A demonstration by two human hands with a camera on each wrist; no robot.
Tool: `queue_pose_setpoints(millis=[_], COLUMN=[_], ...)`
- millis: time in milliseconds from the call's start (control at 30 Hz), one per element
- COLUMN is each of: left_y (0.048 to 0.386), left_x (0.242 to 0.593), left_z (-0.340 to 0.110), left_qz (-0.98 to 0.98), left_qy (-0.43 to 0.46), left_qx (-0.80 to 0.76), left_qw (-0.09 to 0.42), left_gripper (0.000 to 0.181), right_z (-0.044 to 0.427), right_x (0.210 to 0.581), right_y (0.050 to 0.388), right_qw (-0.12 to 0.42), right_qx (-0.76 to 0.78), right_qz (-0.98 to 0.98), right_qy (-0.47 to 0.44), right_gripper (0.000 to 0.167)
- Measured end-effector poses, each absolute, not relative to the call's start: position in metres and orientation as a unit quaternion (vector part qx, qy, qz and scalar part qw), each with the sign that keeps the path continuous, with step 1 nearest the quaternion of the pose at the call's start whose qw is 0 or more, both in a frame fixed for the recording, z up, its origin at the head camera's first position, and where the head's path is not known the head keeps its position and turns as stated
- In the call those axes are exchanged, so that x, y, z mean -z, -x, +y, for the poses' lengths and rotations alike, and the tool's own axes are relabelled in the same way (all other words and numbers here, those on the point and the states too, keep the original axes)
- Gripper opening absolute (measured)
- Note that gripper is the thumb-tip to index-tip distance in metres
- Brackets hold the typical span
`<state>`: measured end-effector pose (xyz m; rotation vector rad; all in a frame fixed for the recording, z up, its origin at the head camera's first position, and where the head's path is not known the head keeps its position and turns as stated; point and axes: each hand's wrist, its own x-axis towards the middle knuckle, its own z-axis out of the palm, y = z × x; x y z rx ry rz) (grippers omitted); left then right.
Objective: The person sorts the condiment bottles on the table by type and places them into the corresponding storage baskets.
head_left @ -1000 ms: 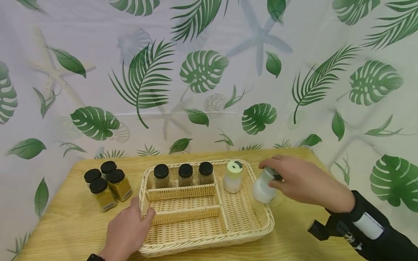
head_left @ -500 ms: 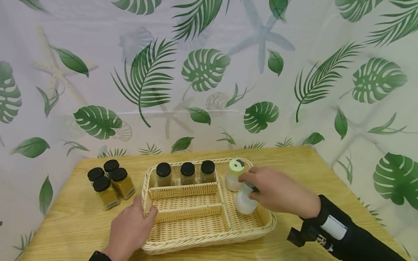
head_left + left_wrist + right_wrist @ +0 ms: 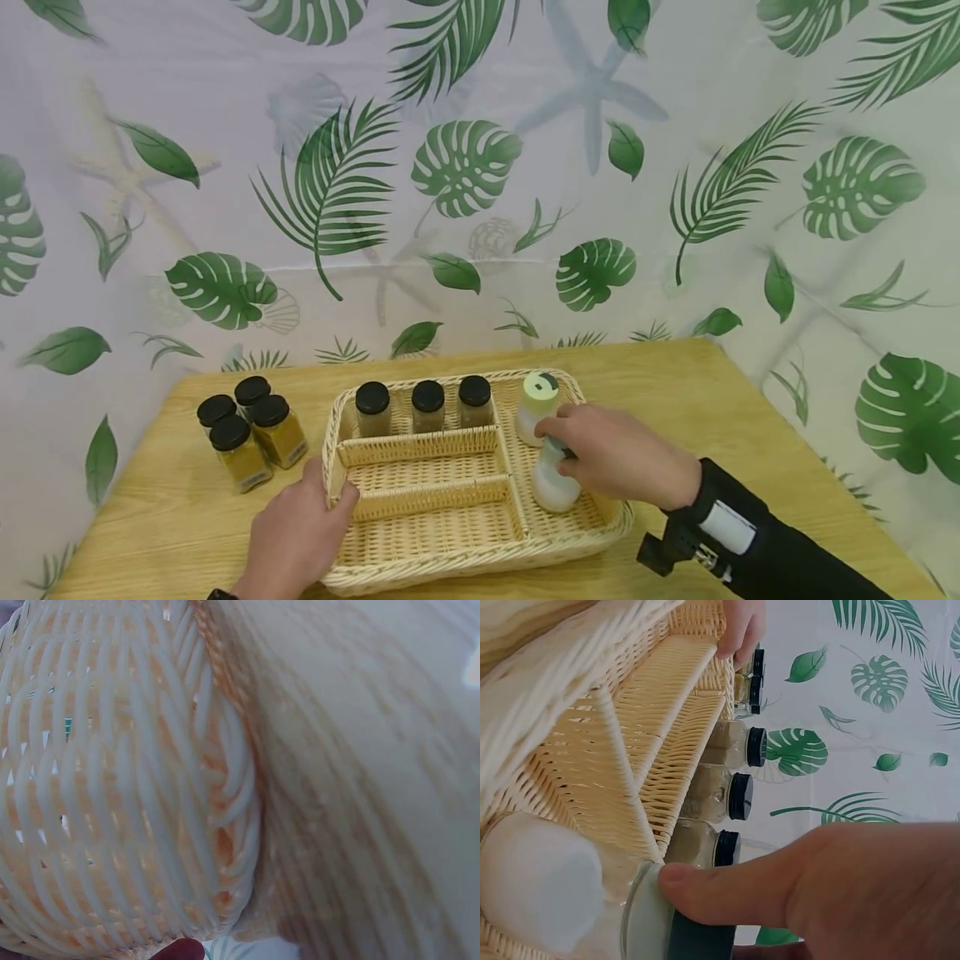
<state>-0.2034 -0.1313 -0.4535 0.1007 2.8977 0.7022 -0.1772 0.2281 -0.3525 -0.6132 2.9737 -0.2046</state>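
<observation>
A wicker basket (image 3: pixel 480 562) with dividers stands on the table. My left hand (image 3: pixel 296 529) grips its left rim, thumb over the inner side. With its fingers around the grey-green lid, my right hand (image 3: pixel 622 458) holds a clear jar of white contents (image 3: pixel 555 487), slightly tilted, inside the right-hand compartment. In the right wrist view my thumb presses that lid (image 3: pixel 649 915); whether the jar's base touches the basket floor I cannot tell. Behind it, in the same compartment, stands a similar jar with a pale green lid (image 3: pixel 540 392).
Three black-lidded jars (image 3: pixel 428 408) line the basket's back left compartment. Several black-lidded jars of yellow powder (image 3: pixel 243 458) stand in a cluster on the wooden table (image 3: pixel 150 517), left of the basket. A leaf-patterned cloth (image 3: pixel 465 275) hangs behind the table.
My right hand has carried the white jar leftward from the basket's right rim into the right compartment and lowered it there. My left hand stays on the left rim.
</observation>
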Motion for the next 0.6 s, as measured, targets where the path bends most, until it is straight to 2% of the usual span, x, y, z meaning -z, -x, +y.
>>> queue_pose_setpoints(millis=[133,267,600], left_y=[0.2038,0.2046,0.2056], left_x=[0.4533,0.4528,0.4535], left_z=[-0.1305,-0.1302,-0.1307], left_qz=[0.967,0.966,0.967], left_qy=[-0.033,-0.031,-0.033], left_qx=[-0.239,-0.245,-0.244], left_qw=[0.079,0.070,0.061], left_gripper=[0.089,0.076,0.075], right_z=[0.2280,0.2261,0.2259], right_x=[0.3557,0.3569,0.3596], right_y=[0.1783,0.1785,0.1735], right_qw=[0.052,0.039,0.022], right_qx=[0.060,0.039,0.063], right_qz=[0.977,0.978,0.977], right_qy=[0.199,0.204,0.203], right_gripper=[0.038,0.040,0.048])
